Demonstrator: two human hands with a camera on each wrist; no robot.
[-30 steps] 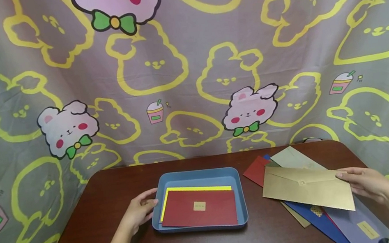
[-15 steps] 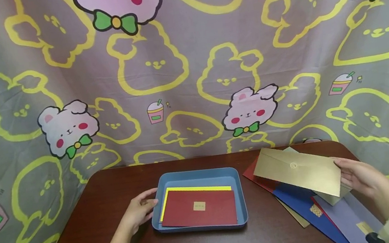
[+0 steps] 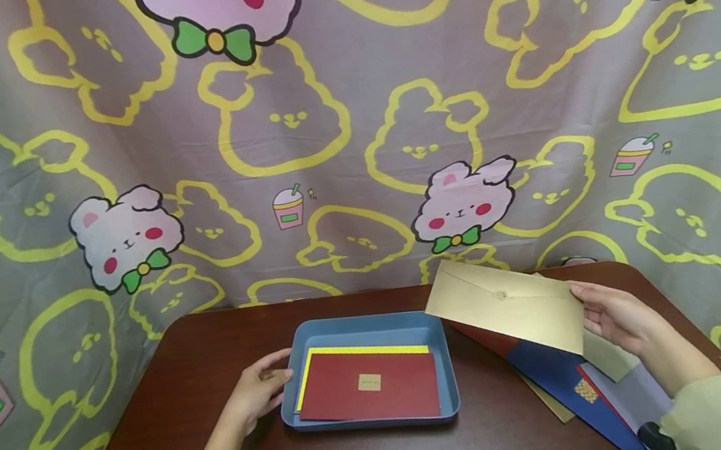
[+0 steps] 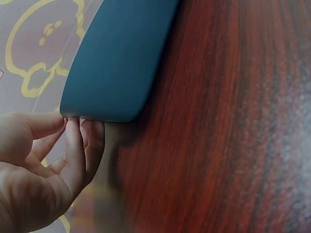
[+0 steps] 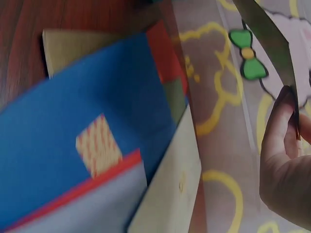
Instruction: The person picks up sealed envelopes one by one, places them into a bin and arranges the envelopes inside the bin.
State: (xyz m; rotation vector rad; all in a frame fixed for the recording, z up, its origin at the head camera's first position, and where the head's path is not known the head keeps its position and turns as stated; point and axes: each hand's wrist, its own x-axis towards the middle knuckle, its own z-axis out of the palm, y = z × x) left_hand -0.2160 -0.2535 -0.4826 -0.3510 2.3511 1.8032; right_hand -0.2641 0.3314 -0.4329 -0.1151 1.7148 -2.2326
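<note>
A blue-grey tray point(image 3: 361, 325) stands at the middle of the table. In it a dark red envelope point(image 3: 335, 390) with a gold label lies over a yellow one point(image 3: 323, 352). My left hand point(image 3: 256, 393) holds the tray's left edge, thumb at the rim and fingertips against the outer wall in the left wrist view. Raised above the table, a gold envelope point(image 3: 510, 304) is pinched at its right end by my right hand point(image 3: 622, 315). Its left corner overlaps the tray's back right corner in the head view. The right wrist view catches this envelope point(image 5: 272, 43) nearly edge-on.
Right of the tray, loose envelopes overlap on the dark wooden table point(image 3: 515, 441): blue point(image 3: 554, 371), lavender point(image 3: 638, 378), pale cream point(image 5: 170, 184), red point(image 5: 165, 53) and tan point(image 5: 73, 46). A grey curtain point(image 3: 354, 180) with cartoon bunnies hangs behind the table.
My right hand has carried the gold envelope up and leftward, from over the envelope pile toward the tray. The left hand and tray have stayed put.
</note>
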